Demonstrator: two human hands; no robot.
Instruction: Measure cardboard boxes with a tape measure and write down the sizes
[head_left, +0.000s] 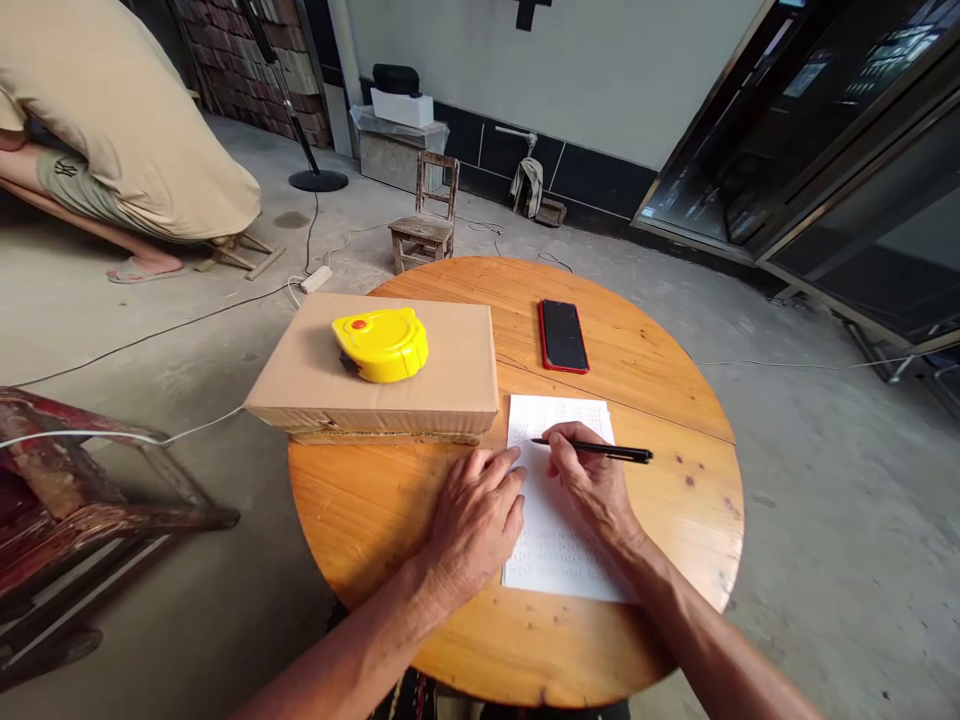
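Pen [619, 453] in fingers [568, 457], tape measure [386, 345] atop box [457, 355]

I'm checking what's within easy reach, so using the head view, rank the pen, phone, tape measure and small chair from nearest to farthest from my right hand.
1. Black pen, held in the right hand.
2. Phone, ahead of that hand on the table.
3. Yellow tape measure, off to the left on the cardboard box.
4. Small wooden chair, beyond the table's far edge.
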